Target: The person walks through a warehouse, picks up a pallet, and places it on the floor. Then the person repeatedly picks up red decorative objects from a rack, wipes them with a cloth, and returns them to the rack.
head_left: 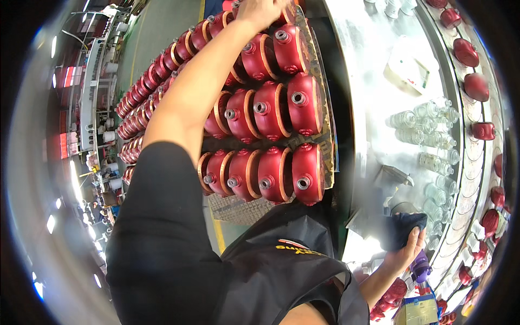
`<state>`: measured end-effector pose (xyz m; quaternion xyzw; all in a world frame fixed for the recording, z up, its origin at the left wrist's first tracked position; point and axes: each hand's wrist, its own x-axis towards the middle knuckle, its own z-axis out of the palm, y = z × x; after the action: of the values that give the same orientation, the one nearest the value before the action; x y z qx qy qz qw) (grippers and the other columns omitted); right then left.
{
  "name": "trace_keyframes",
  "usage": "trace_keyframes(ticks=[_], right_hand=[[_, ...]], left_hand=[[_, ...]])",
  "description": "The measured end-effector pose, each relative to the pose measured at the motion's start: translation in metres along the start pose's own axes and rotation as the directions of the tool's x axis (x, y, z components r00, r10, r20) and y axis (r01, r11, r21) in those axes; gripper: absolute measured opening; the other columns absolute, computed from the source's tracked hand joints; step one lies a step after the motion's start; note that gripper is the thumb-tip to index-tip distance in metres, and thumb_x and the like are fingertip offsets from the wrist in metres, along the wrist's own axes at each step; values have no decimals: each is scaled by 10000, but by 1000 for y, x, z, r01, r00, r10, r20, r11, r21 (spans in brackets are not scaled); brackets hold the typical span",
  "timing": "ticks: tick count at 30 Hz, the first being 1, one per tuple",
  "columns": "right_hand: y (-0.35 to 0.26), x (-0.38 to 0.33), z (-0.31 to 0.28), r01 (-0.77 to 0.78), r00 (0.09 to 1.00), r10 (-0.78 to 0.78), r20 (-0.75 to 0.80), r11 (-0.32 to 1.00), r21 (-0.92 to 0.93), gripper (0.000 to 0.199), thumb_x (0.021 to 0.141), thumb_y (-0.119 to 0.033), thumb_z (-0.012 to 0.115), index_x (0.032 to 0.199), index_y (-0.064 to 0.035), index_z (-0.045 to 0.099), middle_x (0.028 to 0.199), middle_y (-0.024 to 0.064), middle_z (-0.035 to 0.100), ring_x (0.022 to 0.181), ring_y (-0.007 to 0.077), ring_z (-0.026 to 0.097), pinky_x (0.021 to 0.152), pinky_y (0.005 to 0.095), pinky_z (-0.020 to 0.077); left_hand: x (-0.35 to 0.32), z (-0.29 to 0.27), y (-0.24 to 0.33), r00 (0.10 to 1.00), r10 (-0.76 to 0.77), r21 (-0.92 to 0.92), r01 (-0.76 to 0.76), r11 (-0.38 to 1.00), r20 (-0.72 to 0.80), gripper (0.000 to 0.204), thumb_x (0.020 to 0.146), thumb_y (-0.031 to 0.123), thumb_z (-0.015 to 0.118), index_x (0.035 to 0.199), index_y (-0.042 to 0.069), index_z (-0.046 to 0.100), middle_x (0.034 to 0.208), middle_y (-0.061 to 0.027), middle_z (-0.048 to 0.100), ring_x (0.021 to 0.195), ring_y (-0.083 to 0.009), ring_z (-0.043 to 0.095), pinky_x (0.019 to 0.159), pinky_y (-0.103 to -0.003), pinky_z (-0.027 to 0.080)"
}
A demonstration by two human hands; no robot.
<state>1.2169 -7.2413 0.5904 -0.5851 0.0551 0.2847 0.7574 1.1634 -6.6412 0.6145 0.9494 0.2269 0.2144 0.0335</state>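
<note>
Left hand (259, 11) on red shells (273, 111); 1 cloth (402, 227) in right hand (407, 250).

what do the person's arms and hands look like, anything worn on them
Both hands are bare: no gloves, rings or watch show on the left hand or the right hand. The left arm has a short black sleeve ending above the elbow. The right forearm is bare too.

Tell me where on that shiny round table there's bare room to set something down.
The metal table is bare in its upper left stretch, between the red housings stacked on the pallet and the small beige box. It is crowded lower right: clear glass jars cluster there, red parts line the rim, and the right hand holds a dark cloth.
</note>
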Motion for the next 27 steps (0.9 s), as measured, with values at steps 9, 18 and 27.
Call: trace_keyframes(ticks=[9, 18, 27], right_hand=[[-12, 8, 28, 15, 996, -23, 82, 995, 96, 403, 995, -202, 480, 1307, 51, 451, 1162, 177, 590, 1043, 315, 622, 928, 443, 514], [-16, 18, 31, -22, 994, -4, 111, 972, 235, 439, 963, -216, 538, 1304, 53, 468, 1202, 168, 576, 1085, 283, 605, 938, 418, 512], [-21, 48, 84, -58, 970, -25, 241, 941, 334, 423, 915, -131, 562, 1296, 32, 479, 1232, 182, 577, 1062, 286, 620, 896, 414, 536]], left_hand=[[-80, -2, 45, 996, -94, 76, 93, 993, 0, 386, 848, 421, 645, 892, 43, 583, 908, -191, 654, 840, -371, 650, 715, -458, 536], [-72, -3, 47, 989, -139, -93, 134, 987, -46, 330, 845, 372, 663, 893, 51, 603, 848, -139, 674, 856, -334, 639, 721, -431, 512], [-43, -105, 113, 968, -244, -631, 153, 761, -60, 167, 892, 145, 685, 930, 13, 589, 761, -29, 617, 672, -82, 541, 637, -233, 451]])
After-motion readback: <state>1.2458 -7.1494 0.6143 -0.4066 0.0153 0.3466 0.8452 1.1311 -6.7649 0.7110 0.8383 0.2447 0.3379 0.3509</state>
